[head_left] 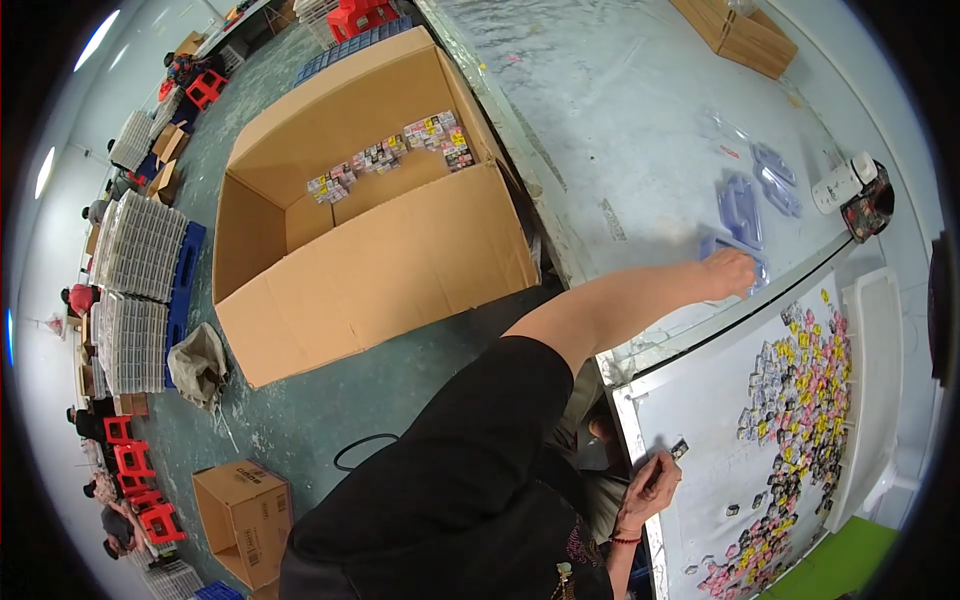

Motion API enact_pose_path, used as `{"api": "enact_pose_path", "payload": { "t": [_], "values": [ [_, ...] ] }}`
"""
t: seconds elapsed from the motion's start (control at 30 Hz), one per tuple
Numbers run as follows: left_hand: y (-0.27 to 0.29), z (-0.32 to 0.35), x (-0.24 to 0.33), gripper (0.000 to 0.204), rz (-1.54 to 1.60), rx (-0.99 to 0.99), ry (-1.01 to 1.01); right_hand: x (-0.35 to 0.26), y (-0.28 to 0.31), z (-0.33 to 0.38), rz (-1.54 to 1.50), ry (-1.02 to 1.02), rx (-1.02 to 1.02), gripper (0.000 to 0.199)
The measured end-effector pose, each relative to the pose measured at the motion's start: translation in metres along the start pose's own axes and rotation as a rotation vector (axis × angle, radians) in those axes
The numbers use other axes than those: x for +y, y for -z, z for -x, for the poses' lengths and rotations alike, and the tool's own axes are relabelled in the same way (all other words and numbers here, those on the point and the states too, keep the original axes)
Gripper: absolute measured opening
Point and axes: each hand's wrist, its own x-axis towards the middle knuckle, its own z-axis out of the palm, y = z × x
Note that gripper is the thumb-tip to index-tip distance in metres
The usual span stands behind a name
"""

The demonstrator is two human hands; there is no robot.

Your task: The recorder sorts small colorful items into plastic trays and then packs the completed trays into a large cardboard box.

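My left hand (730, 272) reaches out across the pale tabletop, its fingers closed on a clear bluish plastic shell (762, 276). Part of that shell is hidden under the hand. More clear plastic shells, one long (740, 210) and another (776, 180), lie just beyond. Nearer my body, my right hand (650, 492), with a red bracelet at the wrist, pinches a small dark square piece (680, 449) at its fingertips. That hand hovers by the near edge of a white work surface (690, 400). Across it spreads a pile of small square pieces (800, 390) in yellow, pink, black and grey.
A large open cardboard box (380, 290) with packed small pieces inside stands left of the table. A white bottle (840, 185) and a dark patterned item (868, 208) sit at the far edge. A smaller carton (243, 520), stacked white trays (140, 250) and several seated people are on the left.
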Motion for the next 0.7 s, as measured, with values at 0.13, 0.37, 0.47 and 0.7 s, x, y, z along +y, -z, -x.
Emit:
{"api": "enact_pose_path", "payload": {
  "t": [0.13,0.37,0.47,0.7],
  "values": [
    [0.000,-0.005,0.001,0.029,0.033,-0.113,0.140,-0.003,0.000,-0.002,0.031,-0.003,-0.010,0.012],
    [0.015,-0.017,0.007,0.018,-0.005,-0.277,0.246,-0.001,-0.001,0.000,0.029,-0.026,-0.001,0.012],
    [0.022,-0.018,0.015,0.020,-0.013,-0.366,0.193,-0.003,-0.002,-0.002,0.021,-0.012,0.023,0.010],
    [0.000,-0.018,0.038,0.014,-0.132,-0.239,0.358,-0.003,0.000,0.004,0.033,0.011,0.062,0.012]
  ]
}}
